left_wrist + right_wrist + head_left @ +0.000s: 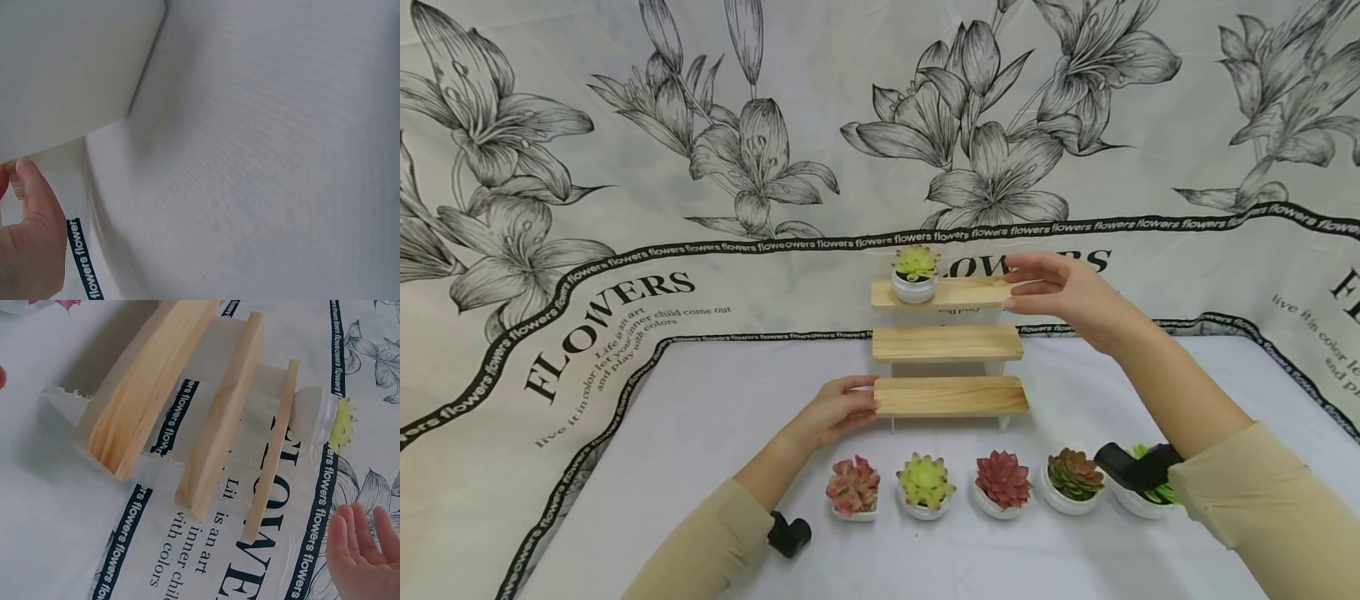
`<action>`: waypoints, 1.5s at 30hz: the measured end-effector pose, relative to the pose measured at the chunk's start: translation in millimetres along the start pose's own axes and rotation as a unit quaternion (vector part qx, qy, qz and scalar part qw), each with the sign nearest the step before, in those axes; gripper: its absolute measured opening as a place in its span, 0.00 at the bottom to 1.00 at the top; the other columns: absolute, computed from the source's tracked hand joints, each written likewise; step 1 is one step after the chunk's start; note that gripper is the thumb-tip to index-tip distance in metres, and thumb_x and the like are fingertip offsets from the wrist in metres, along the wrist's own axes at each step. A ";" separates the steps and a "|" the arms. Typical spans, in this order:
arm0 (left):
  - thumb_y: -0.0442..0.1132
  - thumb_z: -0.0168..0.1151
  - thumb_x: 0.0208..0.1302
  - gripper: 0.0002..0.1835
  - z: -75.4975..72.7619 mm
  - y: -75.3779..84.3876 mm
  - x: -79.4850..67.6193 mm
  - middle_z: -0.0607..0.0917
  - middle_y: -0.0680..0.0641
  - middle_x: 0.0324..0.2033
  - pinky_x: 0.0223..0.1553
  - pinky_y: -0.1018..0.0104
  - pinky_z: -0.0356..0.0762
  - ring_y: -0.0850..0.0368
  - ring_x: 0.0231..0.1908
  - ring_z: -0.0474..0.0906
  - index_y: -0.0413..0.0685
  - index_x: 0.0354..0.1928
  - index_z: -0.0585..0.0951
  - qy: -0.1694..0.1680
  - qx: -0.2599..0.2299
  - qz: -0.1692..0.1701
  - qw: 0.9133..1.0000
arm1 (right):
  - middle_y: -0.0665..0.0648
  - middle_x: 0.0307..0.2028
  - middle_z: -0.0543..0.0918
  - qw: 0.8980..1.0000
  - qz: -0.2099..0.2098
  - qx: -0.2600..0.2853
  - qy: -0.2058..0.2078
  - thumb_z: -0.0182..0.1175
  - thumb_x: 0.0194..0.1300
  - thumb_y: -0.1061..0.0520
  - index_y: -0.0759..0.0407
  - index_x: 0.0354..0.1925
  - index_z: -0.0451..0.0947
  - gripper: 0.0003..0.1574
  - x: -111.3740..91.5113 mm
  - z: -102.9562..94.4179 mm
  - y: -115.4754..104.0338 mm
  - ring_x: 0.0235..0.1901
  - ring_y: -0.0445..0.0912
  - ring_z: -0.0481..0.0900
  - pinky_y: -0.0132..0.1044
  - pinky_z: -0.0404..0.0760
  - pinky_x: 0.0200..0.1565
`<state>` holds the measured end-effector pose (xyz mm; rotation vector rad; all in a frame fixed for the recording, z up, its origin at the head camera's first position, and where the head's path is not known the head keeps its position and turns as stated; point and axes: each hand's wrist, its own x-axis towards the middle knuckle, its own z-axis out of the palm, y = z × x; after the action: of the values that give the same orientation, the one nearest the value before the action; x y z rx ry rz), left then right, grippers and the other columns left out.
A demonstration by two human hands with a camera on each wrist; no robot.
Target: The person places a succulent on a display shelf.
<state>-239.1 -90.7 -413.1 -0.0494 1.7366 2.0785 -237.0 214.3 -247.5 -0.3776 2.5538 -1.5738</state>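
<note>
A three-tier display stand (947, 343) with wooden shelves and clear supports stands at the middle of the table. On the left part of its top shelf (973, 292) sits a yellow-green succulent (916, 265) in a white pot. My left hand (838, 410) pinches the left end of the bottom shelf (951, 397); in the left wrist view, thumb and fingers meet at the wood's edge. Beside the right end of the top shelf is my right hand (1063, 292), fingers extended. The right wrist view shows this hand (362, 550) apart from the shelves, holding nothing.
Several potted succulents line the front: a pink one (853, 487), a yellow-green one (925, 483), a dark red one (1002, 481), a brownish one (1075, 475) and a green one (1159, 492) partly behind the right wrist camera. A flower-printed cloth (775, 283) hangs behind the stand.
</note>
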 end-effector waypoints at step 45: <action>0.22 0.55 0.58 0.26 -0.8 -3.3 3.7 0.80 0.42 0.41 0.35 0.72 0.81 0.60 0.32 0.79 0.31 0.61 0.67 0.006 0.002 -0.005 1.000 | 0.45 0.60 0.70 0.995 -0.094 -0.020 -0.033 0.52 0.56 0.80 0.64 0.67 0.55 0.43 -144.7 -67.5 152.1 0.54 0.33 0.71 0.23 0.76 0.46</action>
<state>-241.6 -90.0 -417.5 -0.0686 1.7431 2.0725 -135.9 377.0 -356.8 -0.6824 2.5670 -1.5422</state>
